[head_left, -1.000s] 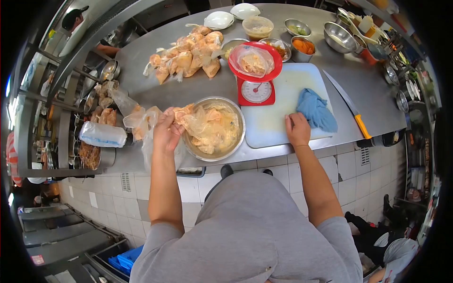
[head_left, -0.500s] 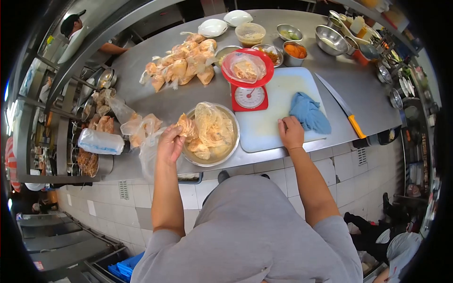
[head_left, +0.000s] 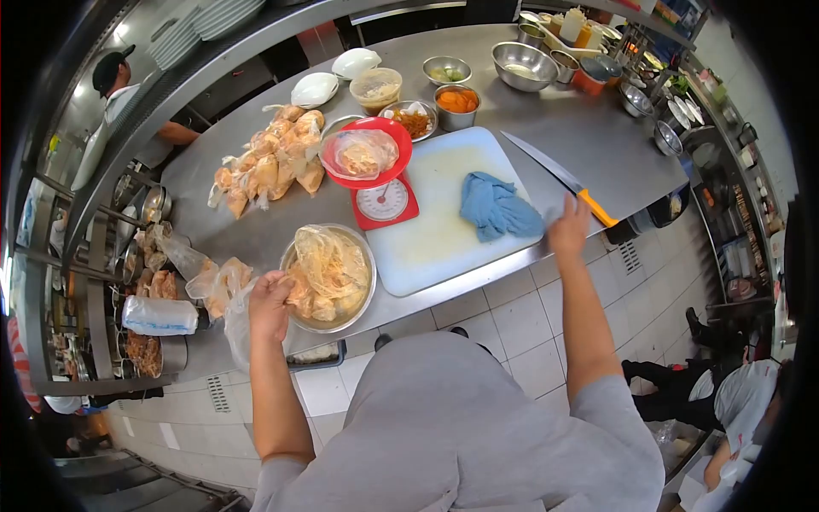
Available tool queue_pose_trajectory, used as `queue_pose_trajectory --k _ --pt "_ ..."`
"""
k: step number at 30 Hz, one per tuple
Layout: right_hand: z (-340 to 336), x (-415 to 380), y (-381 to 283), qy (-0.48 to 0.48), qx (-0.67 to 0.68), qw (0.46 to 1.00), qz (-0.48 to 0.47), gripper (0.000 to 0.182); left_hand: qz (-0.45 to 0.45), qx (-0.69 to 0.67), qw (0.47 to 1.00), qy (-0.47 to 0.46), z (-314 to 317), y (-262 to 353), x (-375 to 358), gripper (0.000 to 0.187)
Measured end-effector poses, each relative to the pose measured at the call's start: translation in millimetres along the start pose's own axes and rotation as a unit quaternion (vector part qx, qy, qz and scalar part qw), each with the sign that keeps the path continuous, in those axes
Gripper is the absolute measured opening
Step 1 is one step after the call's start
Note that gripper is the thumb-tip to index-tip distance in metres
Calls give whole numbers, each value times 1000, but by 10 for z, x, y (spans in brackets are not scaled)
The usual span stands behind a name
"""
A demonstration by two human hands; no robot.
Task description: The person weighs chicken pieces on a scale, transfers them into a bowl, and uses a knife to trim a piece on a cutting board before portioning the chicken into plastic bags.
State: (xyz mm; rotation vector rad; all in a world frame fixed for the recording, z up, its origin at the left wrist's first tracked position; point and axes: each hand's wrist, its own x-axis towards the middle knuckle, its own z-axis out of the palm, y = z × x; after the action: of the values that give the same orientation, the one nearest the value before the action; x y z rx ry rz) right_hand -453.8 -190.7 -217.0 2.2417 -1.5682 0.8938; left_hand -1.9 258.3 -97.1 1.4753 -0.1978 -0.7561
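My left hand (head_left: 270, 300) is closed on a piece of raw chicken (head_left: 300, 292) at the left side of a metal bowl (head_left: 372, 282). In that bowl lie more marinated chicken and a clear plastic bag (head_left: 328, 253). My right hand (head_left: 569, 229), slightly blurred, is over the table's front edge with fingers apart, close to the yellow handle of a long knife (head_left: 599, 207). Left of it, a crumpled blue cloth (head_left: 496, 206) rests on a white cutting board (head_left: 418, 247). A red kitchen scale (head_left: 384, 203) bears a bag of chicken (head_left: 365, 155) on its red pan.
Several tied bags of chicken (head_left: 271, 162) are piled at the back left. Bowls of ingredients, one with orange pieces (head_left: 458, 101), line the far side. A plastic-wrapped roll (head_left: 159, 316) lies at the left. One person (head_left: 141, 102) stands far left, another (head_left: 742, 392) at lower right.
My right hand has moved right, from beside the cloth toward the knife handle. The chicken in my left hand has come lower, against the bowl's contents. The camera view has turned to the right.
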Motion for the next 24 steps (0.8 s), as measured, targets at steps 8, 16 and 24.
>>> queue_pose_trajectory --k 8,16,24 --pt "204 152 694 -265 -60 961 57 57 67 165 975 -133 1598 -18 -152 24" --pt "395 317 1187 -168 8 985 24 63 -7 7 996 -94 2619 -891 81 33" --pt "-757 -90 868 -285 131 937 154 64 -24 147 986 -70 2334 -1234 -109 35"
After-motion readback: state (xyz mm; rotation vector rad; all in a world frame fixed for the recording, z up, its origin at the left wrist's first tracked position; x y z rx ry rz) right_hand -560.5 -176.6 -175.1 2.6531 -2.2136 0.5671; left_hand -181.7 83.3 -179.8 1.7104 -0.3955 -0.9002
